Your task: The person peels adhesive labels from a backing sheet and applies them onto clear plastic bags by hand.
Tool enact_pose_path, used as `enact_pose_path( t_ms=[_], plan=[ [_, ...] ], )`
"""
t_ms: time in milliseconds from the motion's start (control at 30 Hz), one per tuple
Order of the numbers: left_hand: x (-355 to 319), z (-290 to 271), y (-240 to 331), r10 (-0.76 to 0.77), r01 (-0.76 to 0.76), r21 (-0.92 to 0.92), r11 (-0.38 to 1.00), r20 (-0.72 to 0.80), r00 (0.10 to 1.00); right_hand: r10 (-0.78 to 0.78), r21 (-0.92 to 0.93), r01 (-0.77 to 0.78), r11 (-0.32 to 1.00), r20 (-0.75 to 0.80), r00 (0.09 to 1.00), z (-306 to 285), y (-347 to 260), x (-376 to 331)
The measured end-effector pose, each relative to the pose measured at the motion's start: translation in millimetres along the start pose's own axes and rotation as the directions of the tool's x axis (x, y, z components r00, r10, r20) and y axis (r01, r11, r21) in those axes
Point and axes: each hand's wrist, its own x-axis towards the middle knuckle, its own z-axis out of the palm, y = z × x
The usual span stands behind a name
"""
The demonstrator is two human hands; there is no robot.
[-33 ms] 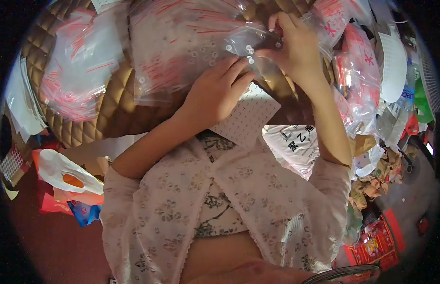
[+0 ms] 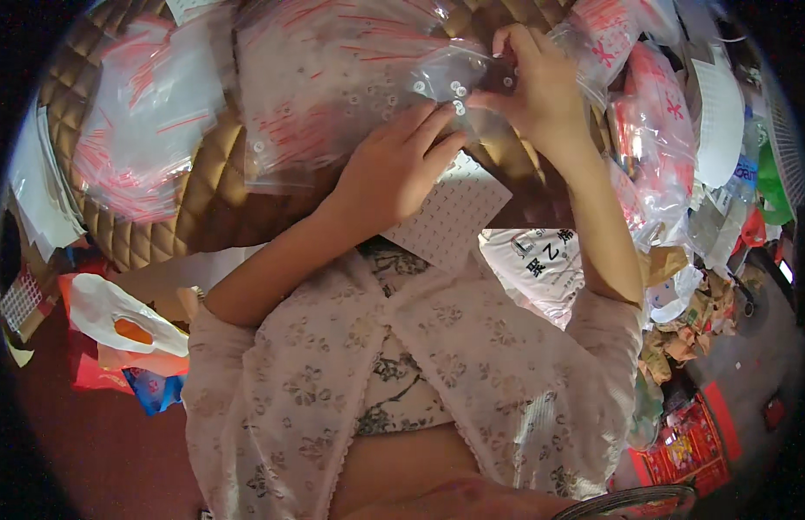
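Observation:
My left hand (image 2: 396, 166) lies with its fingers stretched forward over the edge of a clear plastic bag (image 2: 333, 143). Its fingertips are close to a few small round white buttons (image 2: 458, 89). Beneath that hand, a white card with rows of small marks (image 2: 450, 212) sticks out toward my body; whether the hand grips it is hidden. My right hand (image 2: 545, 100) is curved, thumb and forefinger apart, beside the buttons. Another button (image 2: 508, 81) shows dimly in its gap. The thumb tip comes close to the clear film under the buttons.
A brown quilted surface (image 2: 216, 165) lies under the bags. At left is a stack of red-edged zip bags (image 2: 151, 113); at right are more red-and-clear bags (image 2: 658, 121), paper sheets (image 2: 719, 121) and crumpled brown paper (image 2: 701, 321). A white printed sack (image 2: 541, 264) sits near my right forearm.

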Motion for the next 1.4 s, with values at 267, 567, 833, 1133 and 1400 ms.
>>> enact_pose_path(
  t_ms=[267,567,833,1133,1400],
  plan=[
    [5,-1,1,0.008,-0.01,0.128,0.992,0.022,1.0,-0.058,0.31,-0.011,0.951,0.211,0.976,-12,12,-1],
    [-4,-15,9,0.008,-0.006,0.077,0.997,-0.026,1.0,0.032,-0.238,-0.03,0.971,0.005,0.999,5,-16,-5],
    [-10,-31,14,-0.578,0.526,-0.79,0.314,0.281,0.766,-0.175,0.699,-0.034,0.714,0.226,0.958,-37,-48,-29],
    [-30,-43,18,-0.577,0.537,-0.784,0.31,0.294,0.762,-0.091,0.696,-0.104,0.711,0.238,0.967,-34,-77,-40],
    [-39,-53,19,-0.63,0.555,-0.808,0.195,0.33,0.703,-0.062,0.572,-0.019,0.82,0.122,0.991,-23,-100,-46]
  ],
)
